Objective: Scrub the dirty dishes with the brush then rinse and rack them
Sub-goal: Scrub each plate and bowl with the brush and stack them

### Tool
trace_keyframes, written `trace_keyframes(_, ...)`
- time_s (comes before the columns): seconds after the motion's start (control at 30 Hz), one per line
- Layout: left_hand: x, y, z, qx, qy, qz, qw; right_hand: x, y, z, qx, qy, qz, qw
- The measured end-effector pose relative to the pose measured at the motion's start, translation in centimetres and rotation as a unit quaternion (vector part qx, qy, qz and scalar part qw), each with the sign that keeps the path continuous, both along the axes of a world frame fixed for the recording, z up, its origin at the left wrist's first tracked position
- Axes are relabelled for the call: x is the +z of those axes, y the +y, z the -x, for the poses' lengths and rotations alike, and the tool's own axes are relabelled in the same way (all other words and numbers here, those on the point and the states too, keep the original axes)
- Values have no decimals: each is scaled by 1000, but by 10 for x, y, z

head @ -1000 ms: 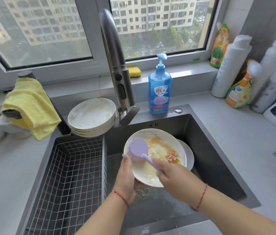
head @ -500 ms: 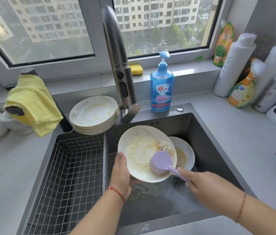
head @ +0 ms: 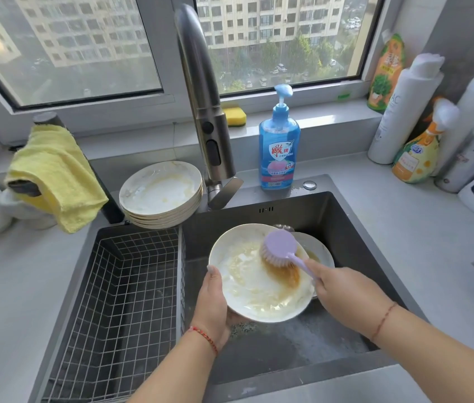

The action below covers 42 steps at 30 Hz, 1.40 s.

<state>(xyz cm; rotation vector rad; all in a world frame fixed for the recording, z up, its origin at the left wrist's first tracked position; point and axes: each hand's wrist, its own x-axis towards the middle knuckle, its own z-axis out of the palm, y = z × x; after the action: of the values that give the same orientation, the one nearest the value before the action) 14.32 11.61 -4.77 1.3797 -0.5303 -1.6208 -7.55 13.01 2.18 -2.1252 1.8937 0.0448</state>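
Step in hand: scrubbing, judged from the brush head pressed on a still-soiled plate; rinsing and racking of this plate are not yet done.
Yellow cloth (head: 55,173): one, draped over a dark fixture at the sink's far-left corner.
Wire rack basket (head: 119,301): one, filling the left part of the sink, with no dishes in it.
Stacked plates (head: 161,193): a pile on the counter at the sink's far edge, left of the faucet; about five rims show, the exact count unclear, the top one smeared.
Left hand (head: 211,301): fingers curled under the near-left rim of the plate, thumb lying on the rim, holding it tilted over the basin.
Plate (head: 247,286): one in hand, white, streaked with yellow residue and a brown patch beside the bristles.
Faucet (head: 200,97): one, rising from the sink's far edge; no water visibly running.
Brush (head: 280,247): one, lilac, round head bristles-down on the plate's far-right part.
Second plate (head: 320,251): one, lying in the basin behind the held plate, mostly hidden.
Right hand (head: 343,286): fingers wrapped around the brush handle.
Dish soap bottle (head: 279,146): one, blue, at the sink's far edge.
Bottles: several at the counter's far-right corner.
Next move: likely working the bristles over the brown patch while the left grip keeps steady on the slippery rim.
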Motion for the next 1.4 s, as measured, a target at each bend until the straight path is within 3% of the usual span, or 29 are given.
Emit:
trace_keyframes(0.1, 1, 0, 6, -37, 15, -5, 999, -4, -19, -18, 12, -20, 26, 999)
trace_keyframes(0.27, -6, -2, 0, -46, 25, -15, 999, -3, -15, -45, 88, -72, -15, 993)
trace_keyframes(0.43, -10, 0, -8, -36, 50, -13, 998, -7, -18, -25, 23, -7, 35, 999)
trace_keyframes(0.57, -14, 0, -14, 8, 41, -23, 999, -5, -3, -10, -4, 27, -34, 999)
trace_keyframes(0.67, -18, 0, -17, 30, 24, -31, 999, 8, 20, -14, 22, -29, -122, 992)
trace_keyframes(0.77, -21, 1, -15, 30, 16, -50, 998, 20, 36, -32, 29, -141, -233, 962)
trace_keyframes(0.83, -20, 5, -9, 15, 13, -60, 998, 18, 36, -44, 7, -216, -248, 944)
trace_keyframes(0.93, -16, 10, 2, -17, 18, -61, 998, 3, 20, -58, 3, -240, -195, 951)
trace_keyframes(1.07, -16, 12, 8, -17, 39, -63, 997, -18, -10, -42, -21, -112, -52, 992)
trace_keyframes(1.17, -13, 10, 9, 20, 36, -72, 997, -31, -11, -13, -51, -51, -5, 997)
trace_keyframes(1.23, -9, 10, 9, 35, 33, -77, 996, -41, -9, 2, -124, -89, -16, 988)
trace_keyframes(1.4, 1, 12, 11, 43, 22, -98, 994, -57, -3, 2, -278, -290, -99, 910)
